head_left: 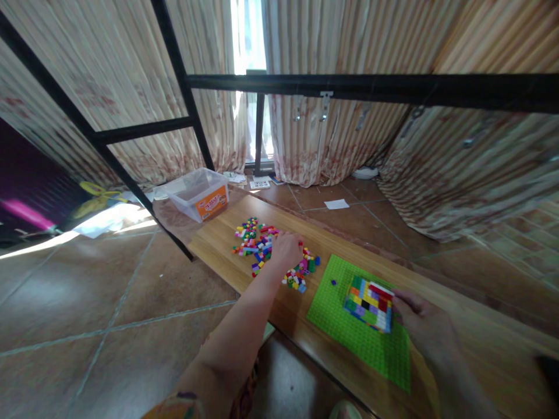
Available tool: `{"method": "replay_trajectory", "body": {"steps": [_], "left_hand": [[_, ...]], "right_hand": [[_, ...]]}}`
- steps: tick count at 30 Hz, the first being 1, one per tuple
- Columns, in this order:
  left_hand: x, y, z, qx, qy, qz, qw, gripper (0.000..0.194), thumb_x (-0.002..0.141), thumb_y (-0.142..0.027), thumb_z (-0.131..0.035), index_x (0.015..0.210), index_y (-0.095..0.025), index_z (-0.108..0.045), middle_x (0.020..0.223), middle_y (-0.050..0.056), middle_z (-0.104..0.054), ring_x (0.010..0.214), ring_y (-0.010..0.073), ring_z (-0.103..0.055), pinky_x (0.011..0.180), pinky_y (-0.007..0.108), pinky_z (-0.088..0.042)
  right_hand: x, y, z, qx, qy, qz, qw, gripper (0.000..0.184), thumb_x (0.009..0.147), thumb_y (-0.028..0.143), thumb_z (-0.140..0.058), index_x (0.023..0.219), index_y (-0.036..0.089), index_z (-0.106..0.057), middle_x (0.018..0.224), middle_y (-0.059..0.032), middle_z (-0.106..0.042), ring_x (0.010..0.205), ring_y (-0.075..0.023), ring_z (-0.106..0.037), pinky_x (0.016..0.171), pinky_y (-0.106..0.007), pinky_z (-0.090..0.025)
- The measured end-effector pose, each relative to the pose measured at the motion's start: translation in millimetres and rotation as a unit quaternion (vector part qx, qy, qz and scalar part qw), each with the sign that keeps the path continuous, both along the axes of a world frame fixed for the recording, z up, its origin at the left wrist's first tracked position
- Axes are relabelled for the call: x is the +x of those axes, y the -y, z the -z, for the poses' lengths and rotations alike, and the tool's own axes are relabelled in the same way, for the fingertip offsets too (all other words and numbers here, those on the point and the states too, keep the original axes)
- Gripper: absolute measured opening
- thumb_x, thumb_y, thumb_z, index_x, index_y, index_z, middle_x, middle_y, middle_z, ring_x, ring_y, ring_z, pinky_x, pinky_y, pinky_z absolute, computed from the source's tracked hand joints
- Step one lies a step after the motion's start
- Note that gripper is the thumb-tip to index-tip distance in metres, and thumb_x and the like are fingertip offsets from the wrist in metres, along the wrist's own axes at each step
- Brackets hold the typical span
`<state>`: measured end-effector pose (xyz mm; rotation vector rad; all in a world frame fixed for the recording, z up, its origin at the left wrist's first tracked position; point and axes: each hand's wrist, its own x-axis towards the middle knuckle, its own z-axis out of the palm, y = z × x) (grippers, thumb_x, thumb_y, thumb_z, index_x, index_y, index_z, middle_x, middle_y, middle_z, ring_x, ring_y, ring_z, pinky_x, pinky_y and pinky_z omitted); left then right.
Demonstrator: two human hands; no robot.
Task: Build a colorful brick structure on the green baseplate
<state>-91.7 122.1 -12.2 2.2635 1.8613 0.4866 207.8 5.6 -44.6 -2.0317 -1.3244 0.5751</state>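
Left forearm [240, 331] foremost, my left hand [286, 250] is among many unplaced loose bricks [264, 249] at six o'clock; at four, my right hand [425, 319] touches a seemingly part-built brick block [369, 304] on the green baseplate [327, 308], neither hand's grip being discernible.

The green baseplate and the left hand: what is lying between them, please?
In the head view, loose toy bricks lie between the left hand and the green baseplate, with a blue brick close to the baseplate's edge.
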Motion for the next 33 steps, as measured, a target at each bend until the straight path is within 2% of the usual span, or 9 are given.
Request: {"method": "replay_trajectory", "body": {"steps": [4,10,14,18,21,26,28,33], "left_hand": [[1.0,1.7,-0.4,-0.006,-0.002,0.021,1.000,0.021,0.084,-0.026,-0.053,0.094,-0.019,-0.071,0.105,0.011,-0.066,0.106,0.0269,-0.056,0.096,0.044,-0.040],[-3.7,-0.3,-2.7,-0.030,-0.016,0.012,0.999,0.031,0.077,-0.014,-0.054,0.102,-0.019,-0.071,0.109,0.012,-0.066,0.110,0.0278,-0.054,0.097,0.043,-0.039],[-6.3,-0.1,-3.4,-0.028,-0.017,0.018,0.999,0.037,0.075,-0.010,-0.051,0.104,-0.019,-0.071,0.110,0.010,-0.067,0.108,0.0259,-0.057,0.095,0.040,-0.042],[-14.0,-3.1,-5.5,-0.032,0.024,-0.020,0.999,0.043,0.073,-0.007,-0.051,0.109,-0.021,-0.069,0.108,0.008,-0.069,0.105,0.0223,-0.060,0.093,0.034,-0.045],[-30.4,-10.3,-8.9,-0.024,0.037,-0.076,0.996,0.045,0.076,-0.006,-0.048,0.115,-0.020,-0.066,0.111,0.008,-0.069,0.105,0.0205,-0.061,0.093,0.031,-0.045],[-75.7,-20.1,-17.5,-0.049,0.038,-0.162,0.985,0.040,0.082,-0.011,-0.045,0.116,-0.013,-0.065,0.113,0.013,-0.068,0.104,0.0226,-0.062,0.088,0.032,-0.048],[-94.9,-18.9,-22.1,-0.073,0.036,-0.158,0.984,0.035,0.081,-0.014,-0.049,0.111,-0.014,-0.068,0.107,0.012,-0.070,0.099,0.0223,-0.064,0.082,0.030,-0.049],[-129.3,-2.9,-29.3,-0.129,0.018,-0.094,0.987,0.027,0.070,-0.011,-0.060,0.092,-0.020,-0.075,0.087,0.002,-0.072,0.083,0.0166,-0.064,0.074,0.024,-0.049]], "right_hand": [[-3.3,-0.5,-2.3,-0.022,0.021,0.012,0.999,0.047,0.075,0.046,-0.053,0.105,0.015,-0.072,0.086,-0.0095,-0.075,0.073,-0.0258,-0.070,0.066,-0.037,-0.054],[-7.2,0.6,-5.6,-0.014,-0.045,-0.002,0.999,0.048,0.075,0.047,-0.055,0.107,0.016,-0.070,0.097,-0.0084,-0.074,0.083,-0.0239,-0.070,0.075,-0.035,-0.054],[-3.9,0.3,-7.5,-0.025,-0.027,0.017,0.999,0.047,0.073,0.048,-0.056,0.104,0.016,-0.071,0.090,-0.0076,-0.075,0.080,-0.0259,-0.070,0.075,-0.038,-0.054],[1.1,-2.0,-6.1,-0.044,-0.084,0.030,0.995,0.053,0.069,0.049,-0.058,0.107,0.014,-0.069,0.078,-0.0074,-0.075,0.072,-0.0282,-0.071,0.067,-0.039,-0.055],[2.2,-3.4,-7.4,-0.036,-0.099,0.032,0.994,0.050,0.066,0.049,-0.060,0.101,0.015,-0.071,0.075,-0.0079,-0.075,0.070,-0.0302,-0.071,0.063,-0.039,-0.055],[-1.5,-2.7,-19.8,-0.046,-0.068,0.045,0.996,0.042,0.063,0.051,-0.062,0.093,0.022,-0.071,0.077,-0.0071,-0.075,0.071,-0.0335,-0.071,0.066,-0.043,-0.055],[-4.3,-3.1,-26.6,-0.063,-0.073,0.056,0.994,0.041,0.062,0.052,-0.060,0.090,0.024,-0.070,0.078,-0.0079,-0.075,0.072,-0.0346,-0.071,0.068,-0.044,-0.054],[-11.2,-7.2,-39.0,-0.087,-0.079,0.090,0.989,0.032,0.058,0.052,-0.059,0.076,0.027,-0.069,0.065,-0.0091,-0.072,0.074,-0.0370,-0.070,0.070,-0.046,-0.053]]}}
